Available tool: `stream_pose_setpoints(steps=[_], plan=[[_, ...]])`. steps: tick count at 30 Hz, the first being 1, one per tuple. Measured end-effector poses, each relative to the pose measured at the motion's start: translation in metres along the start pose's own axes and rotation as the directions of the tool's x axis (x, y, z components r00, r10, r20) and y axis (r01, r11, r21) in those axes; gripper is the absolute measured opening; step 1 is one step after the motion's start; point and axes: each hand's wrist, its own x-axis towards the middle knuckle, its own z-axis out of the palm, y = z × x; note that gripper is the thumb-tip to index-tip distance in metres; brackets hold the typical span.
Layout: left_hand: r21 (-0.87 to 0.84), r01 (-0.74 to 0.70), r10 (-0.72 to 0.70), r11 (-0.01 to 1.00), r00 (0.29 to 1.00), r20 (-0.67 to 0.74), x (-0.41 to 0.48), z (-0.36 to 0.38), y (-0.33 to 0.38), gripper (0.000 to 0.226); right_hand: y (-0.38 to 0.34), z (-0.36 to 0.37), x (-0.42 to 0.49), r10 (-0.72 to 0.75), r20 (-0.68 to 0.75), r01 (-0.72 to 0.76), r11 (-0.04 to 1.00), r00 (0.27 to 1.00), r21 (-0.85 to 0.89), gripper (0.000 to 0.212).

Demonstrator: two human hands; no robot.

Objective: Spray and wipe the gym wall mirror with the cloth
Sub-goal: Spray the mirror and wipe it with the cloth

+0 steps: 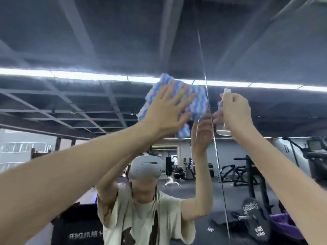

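Note:
The wall mirror (88,41) fills the view and reflects the gym, its ceiling and me. My left hand (166,112) presses a blue-and-white wavy-striped cloth (196,101) flat against the glass, high up, with the fingers spread straight. To its right my right hand (235,110) grips a small clear spray bottle (223,129), held upright close to the mirror, with its nozzle top (226,90) showing above the fingers. Most of the bottle is hidden by the hand.
A vertical seam (215,147) between two mirror panels runs down between my hands. Reflected in the glass are weight racks (247,174), a dark bag (253,216) on the floor and ceiling light strips (70,76).

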Motion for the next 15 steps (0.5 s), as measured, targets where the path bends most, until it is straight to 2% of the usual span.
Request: stream_pose_setpoints(steps=[1,3,4,5,6,7,8,9,10,11,12,13,14,15], plan=[[-0.031,-0.175,0.176,0.984,0.984,0.034,-0.026,0.002,0.026,0.059,0.002,0.000,-0.001,-0.003,-0.006,0.004,1.000,1.000,0.017,0.042],[-0.091,-0.394,0.404,0.915,0.900,0.166,-0.062,-0.004,0.051,0.056,0.005,0.001,-0.004,-0.013,0.004,0.013,1.000,1.000,0.022,0.047],[-0.069,-0.451,0.455,0.890,0.868,0.199,-0.063,-0.007,0.044,0.055,0.004,0.002,-0.007,-0.006,0.014,0.005,0.999,1.000,0.043,0.046],[0.001,-0.433,0.426,0.901,0.888,0.172,-0.056,-0.007,0.032,0.057,0.005,0.003,-0.010,0.001,0.023,-0.003,0.998,1.000,0.066,0.044],[0.040,-0.312,0.302,0.949,0.941,0.154,-0.042,-0.010,0.016,0.059,0.003,0.004,-0.013,0.010,0.041,-0.012,0.997,0.999,0.071,0.044],[0.078,-0.120,0.110,0.990,0.987,0.120,-0.024,-0.014,-0.001,0.062,0.002,0.004,-0.015,0.006,0.055,-0.009,0.998,0.998,0.054,0.048],[0.107,0.120,-0.128,0.987,0.989,0.074,-0.008,-0.017,-0.020,0.064,0.001,0.004,-0.020,0.006,0.079,-0.009,0.999,0.997,0.039,0.052],[0.096,0.339,-0.345,0.936,0.937,0.050,0.000,-0.019,-0.031,0.064,0.003,0.004,-0.022,0.005,0.099,-0.010,0.999,0.995,0.043,0.051],[0.090,0.445,-0.449,0.891,0.893,0.031,-0.001,-0.018,-0.029,0.061,0.004,0.003,-0.026,0.015,0.118,-0.024,0.997,0.993,0.069,0.047],[0.082,0.417,-0.419,0.905,0.908,0.000,-0.013,-0.016,-0.017,0.059,0.007,0.003,-0.028,0.033,0.134,-0.047,0.994,0.990,0.098,0.041],[0.077,0.286,-0.286,0.955,0.958,-0.012,-0.036,-0.015,0.001,0.057,0.009,0.002,-0.031,0.058,0.155,-0.078,0.989,0.986,0.126,0.033],[0.073,0.096,-0.098,0.993,0.995,0.016,-0.067,-0.017,0.022,0.058,0.011,0.000,-0.035,0.069,0.174,-0.095,0.985,0.982,0.143,0.022],[0.038,-0.075,0.071,0.996,0.994,0.087,-0.101,-0.023,0.041,0.058,0.012,-0.002,-0.042,0.067,0.199,-0.099,0.982,0.978,0.159,0.010],[0.013,-0.183,0.178,0.983,0.970,0.166,-0.130,-0.031,0.051,0.059,0.011,-0.004,-0.050,0.067,0.228,-0.106,0.981,0.971,0.163,0.003]])
